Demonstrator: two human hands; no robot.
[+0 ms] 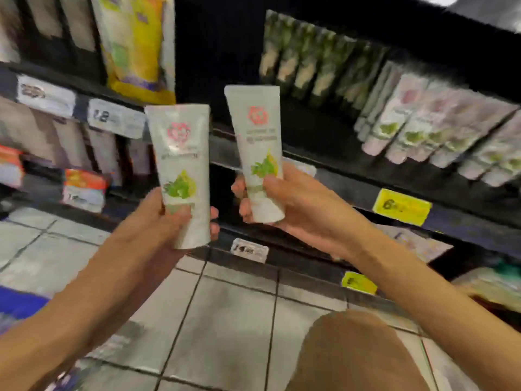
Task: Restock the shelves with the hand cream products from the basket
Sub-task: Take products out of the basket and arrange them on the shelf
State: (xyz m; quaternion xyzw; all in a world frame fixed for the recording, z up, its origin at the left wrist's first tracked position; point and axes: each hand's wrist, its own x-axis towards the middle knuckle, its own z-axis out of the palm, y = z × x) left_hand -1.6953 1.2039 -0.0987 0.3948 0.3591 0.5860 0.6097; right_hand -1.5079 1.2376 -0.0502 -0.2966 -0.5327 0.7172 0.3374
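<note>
Gripping the left tube (180,153) near its cap end, the left hand (166,221) curls fingers and thumb round it; the right hand (298,204) likewise grips the right tube (258,131). Both stand upright before the shelf (352,182), apart.

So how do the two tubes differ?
The left tube, in the left hand, sits lower than the right tube, in the right hand. On the left tube the thumb lies below the leaf print; on the right tube, against it. Both pale, upright, same prints.
</note>
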